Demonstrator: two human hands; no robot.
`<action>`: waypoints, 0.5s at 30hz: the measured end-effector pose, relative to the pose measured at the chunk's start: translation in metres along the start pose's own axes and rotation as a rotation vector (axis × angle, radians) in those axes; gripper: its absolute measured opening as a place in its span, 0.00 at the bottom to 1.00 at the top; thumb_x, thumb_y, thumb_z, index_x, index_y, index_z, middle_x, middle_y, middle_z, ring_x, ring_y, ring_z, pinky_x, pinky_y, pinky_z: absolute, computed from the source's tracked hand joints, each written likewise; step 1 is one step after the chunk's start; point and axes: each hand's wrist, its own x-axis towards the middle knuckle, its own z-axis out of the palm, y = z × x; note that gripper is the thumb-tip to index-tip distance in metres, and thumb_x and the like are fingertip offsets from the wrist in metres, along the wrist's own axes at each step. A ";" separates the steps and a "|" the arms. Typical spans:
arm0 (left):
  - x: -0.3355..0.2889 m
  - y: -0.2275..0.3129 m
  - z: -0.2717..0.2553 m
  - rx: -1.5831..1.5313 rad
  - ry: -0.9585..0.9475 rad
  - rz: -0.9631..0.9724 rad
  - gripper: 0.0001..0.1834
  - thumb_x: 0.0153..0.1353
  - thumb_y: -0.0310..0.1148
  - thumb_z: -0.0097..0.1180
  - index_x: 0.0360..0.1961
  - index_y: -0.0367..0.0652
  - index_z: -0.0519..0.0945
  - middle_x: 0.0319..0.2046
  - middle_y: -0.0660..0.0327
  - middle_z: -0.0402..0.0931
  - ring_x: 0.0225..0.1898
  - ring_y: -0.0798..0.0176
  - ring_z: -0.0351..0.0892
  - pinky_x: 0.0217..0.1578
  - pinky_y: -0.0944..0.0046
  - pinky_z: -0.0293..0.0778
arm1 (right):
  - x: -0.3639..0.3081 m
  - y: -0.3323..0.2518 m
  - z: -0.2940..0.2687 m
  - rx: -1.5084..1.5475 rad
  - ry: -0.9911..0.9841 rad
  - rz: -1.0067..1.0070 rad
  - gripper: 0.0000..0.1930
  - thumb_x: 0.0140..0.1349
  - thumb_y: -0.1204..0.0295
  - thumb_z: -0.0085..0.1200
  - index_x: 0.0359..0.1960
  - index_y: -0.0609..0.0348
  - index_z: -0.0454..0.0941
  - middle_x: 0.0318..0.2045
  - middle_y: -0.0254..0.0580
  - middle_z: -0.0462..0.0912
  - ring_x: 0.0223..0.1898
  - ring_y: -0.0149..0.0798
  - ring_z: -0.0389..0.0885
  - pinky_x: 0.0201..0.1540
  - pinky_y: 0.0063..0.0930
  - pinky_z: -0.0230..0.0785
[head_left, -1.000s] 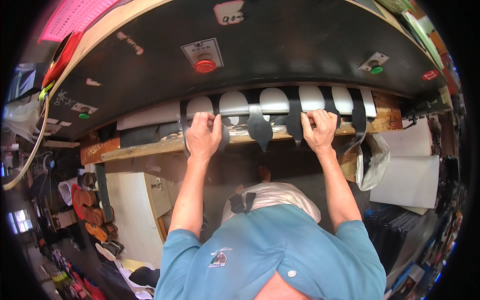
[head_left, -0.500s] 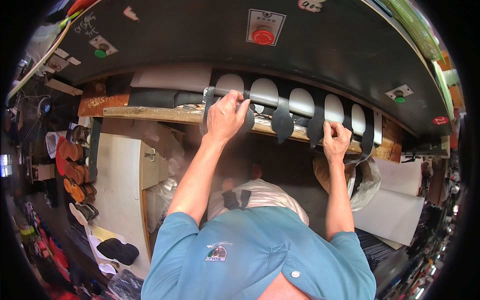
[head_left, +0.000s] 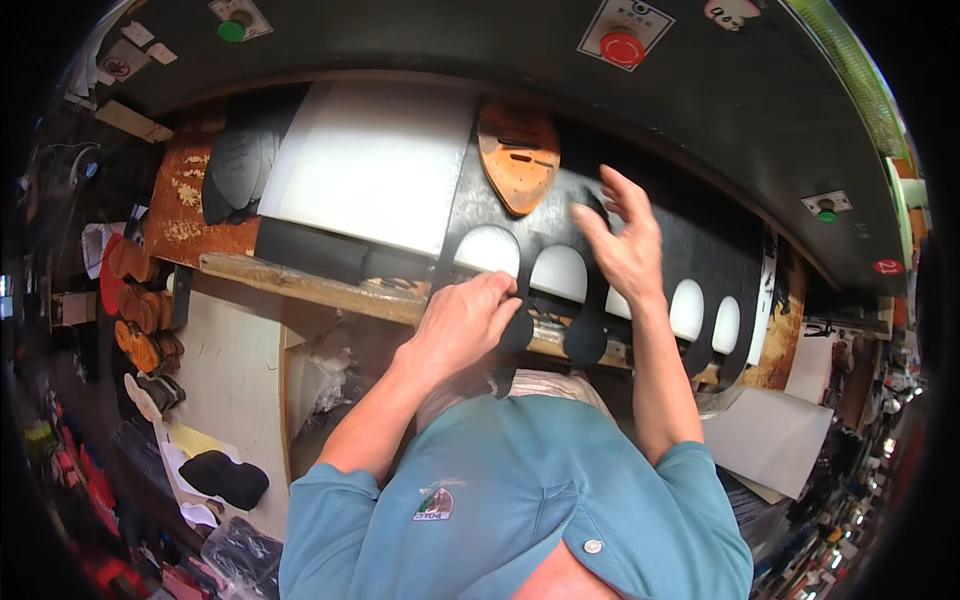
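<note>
A black sheet (head_left: 590,220) lies on the bench with a row of rounded cut-outs, white showing through them. Between the cut-outs, its dark strips hang over the front edge. My left hand (head_left: 460,325) is closed, fingertips bunched on a strip beside the leftmost cut-outs. Higher and to the right, my right hand (head_left: 630,240) is open, its fingers spread over the sheet and holding nothing. An orange sole-shaped block with dark slots (head_left: 520,165), resembling a cutting die, rests on the sheet beyond my left hand.
A dark machine front (head_left: 440,40) overhangs the bench, with a red button (head_left: 621,48) and green ones. A white board (head_left: 370,165) and dark sole-shaped pieces (head_left: 240,170) lie left. A wooden rail (head_left: 310,290) runs along the front. Several soles (head_left: 140,300) stand at far left.
My right hand has left the sheet's right part, moved up and left, and opened. My left hand is lower on the sheet's edge. More sheet and the orange block now show; the view has shifted.
</note>
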 end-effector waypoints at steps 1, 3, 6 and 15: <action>0.006 -0.001 -0.008 -0.029 0.004 0.007 0.08 0.68 0.28 0.66 0.46 0.41 0.82 0.35 0.50 0.86 0.36 0.43 0.88 0.37 0.49 0.82 | 0.018 -0.008 0.017 -0.022 -0.050 -0.021 0.37 0.60 0.63 0.74 0.69 0.68 0.74 0.66 0.56 0.78 0.66 0.51 0.78 0.70 0.44 0.70; 0.024 -0.008 -0.018 -0.082 0.161 -0.003 0.08 0.68 0.26 0.64 0.47 0.40 0.85 0.38 0.49 0.87 0.36 0.43 0.89 0.39 0.49 0.83 | 0.045 -0.021 0.051 -0.167 -0.122 -0.025 0.46 0.55 0.56 0.75 0.71 0.72 0.71 0.69 0.73 0.70 0.70 0.63 0.71 0.74 0.50 0.65; 0.069 -0.035 -0.025 0.045 0.345 0.041 0.18 0.69 0.23 0.60 0.60 0.36 0.82 0.57 0.43 0.84 0.60 0.37 0.83 0.61 0.47 0.79 | 0.065 -0.033 0.087 -0.416 -0.157 -0.017 0.51 0.50 0.53 0.75 0.72 0.73 0.69 0.72 0.88 0.59 0.70 0.77 0.65 0.74 0.57 0.62; 0.087 -0.060 -0.009 0.312 0.127 0.016 0.27 0.67 0.25 0.64 0.67 0.35 0.77 0.74 0.47 0.71 0.77 0.37 0.64 0.76 0.35 0.60 | 0.073 -0.017 0.071 -0.125 -0.051 0.043 0.45 0.46 0.60 0.76 0.70 0.60 0.78 0.73 0.70 0.66 0.68 0.61 0.74 0.72 0.46 0.68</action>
